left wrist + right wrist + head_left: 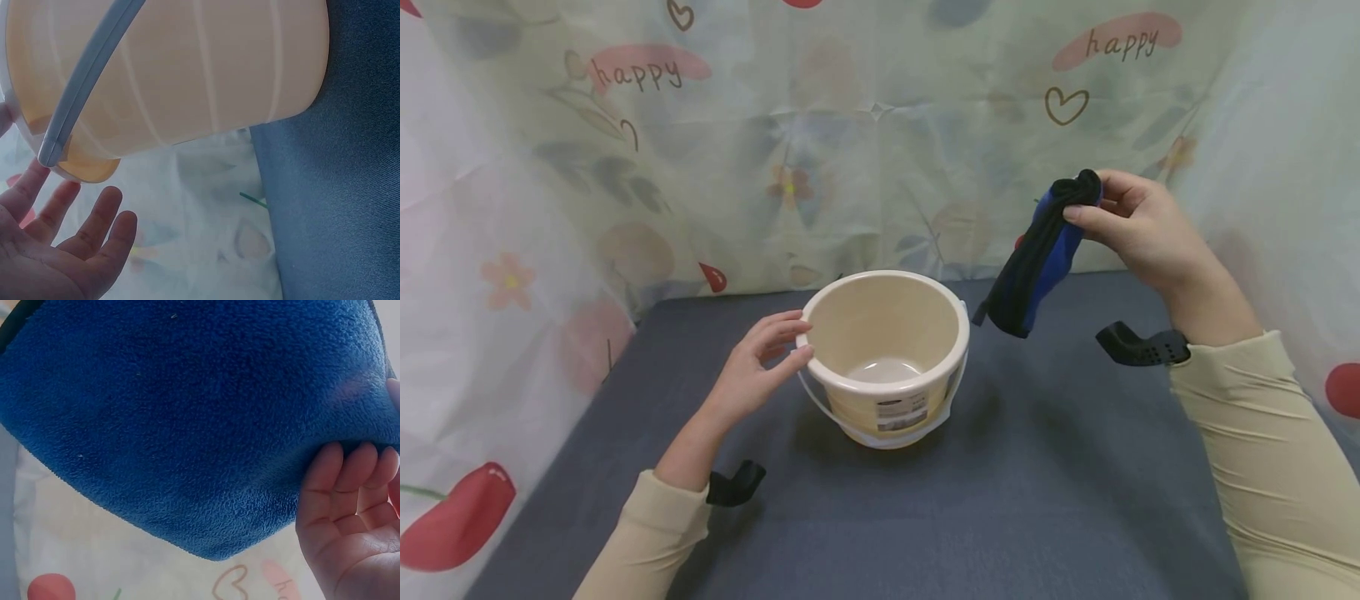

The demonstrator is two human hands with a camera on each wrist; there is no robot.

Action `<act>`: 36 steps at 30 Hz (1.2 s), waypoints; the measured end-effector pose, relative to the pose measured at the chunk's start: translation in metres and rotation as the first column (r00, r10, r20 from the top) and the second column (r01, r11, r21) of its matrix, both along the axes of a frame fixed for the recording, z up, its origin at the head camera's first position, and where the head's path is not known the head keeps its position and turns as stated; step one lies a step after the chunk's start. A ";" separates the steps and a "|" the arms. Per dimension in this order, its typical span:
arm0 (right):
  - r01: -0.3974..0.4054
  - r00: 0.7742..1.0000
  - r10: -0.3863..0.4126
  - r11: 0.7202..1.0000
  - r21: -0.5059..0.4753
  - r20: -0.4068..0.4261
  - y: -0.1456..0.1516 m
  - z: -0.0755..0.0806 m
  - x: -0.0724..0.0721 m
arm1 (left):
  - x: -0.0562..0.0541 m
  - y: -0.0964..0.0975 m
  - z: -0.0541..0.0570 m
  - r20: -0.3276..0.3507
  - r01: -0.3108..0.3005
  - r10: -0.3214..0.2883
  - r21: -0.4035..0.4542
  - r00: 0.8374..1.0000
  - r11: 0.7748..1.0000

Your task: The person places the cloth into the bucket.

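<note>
From the head, the cream bucket (883, 325) sits on the tabletop (925, 533). Right of the bucket, held up in the air, is the blue cloth (1033, 258), pinched by the right hand (1138, 221). The left hand (760, 358) touches the bucket's left side.

From the left wrist, those fingers are spread by the bucket's handle (94, 69). A light, still touch should steady it.

From the right wrist, fingers are clamped on the cloth's edge; 1 firm pinch should do.
</note>
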State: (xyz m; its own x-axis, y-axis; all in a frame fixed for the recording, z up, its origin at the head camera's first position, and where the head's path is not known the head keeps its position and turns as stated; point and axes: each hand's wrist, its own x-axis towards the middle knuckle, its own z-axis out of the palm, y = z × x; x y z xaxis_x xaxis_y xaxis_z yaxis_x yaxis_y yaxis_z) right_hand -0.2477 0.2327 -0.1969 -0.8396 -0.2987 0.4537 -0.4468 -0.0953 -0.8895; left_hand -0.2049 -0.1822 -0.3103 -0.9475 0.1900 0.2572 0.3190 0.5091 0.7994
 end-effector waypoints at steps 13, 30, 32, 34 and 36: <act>-0.076 0.997 0.074 0.994 -0.075 -0.028 -0.019 0.012 0.006 | 0.000 -0.001 0.000 0.012 0.005 -0.005 0.005 1.000 1.000; -0.110 0.990 0.102 0.991 -0.080 -0.094 -0.054 0.021 0.011 | 0.000 -0.001 -0.001 -0.003 0.020 -0.020 0.019 1.000 1.000; -0.110 0.990 0.103 0.992 -0.067 -0.100 -0.059 0.022 0.011 | 0.000 -0.001 -0.001 -0.006 0.021 -0.021 0.021 1.000 1.000; -0.120 0.988 0.115 0.992 -0.047 -0.101 -0.063 0.023 0.010 | 0.001 -0.001 0.000 -0.006 0.020 -0.020 0.021 1.000 1.000; -0.125 0.987 0.123 0.992 -0.015 -0.105 -0.067 0.024 0.009 | 0.001 -0.001 0.000 -0.007 0.021 -0.020 0.025 1.000 0.999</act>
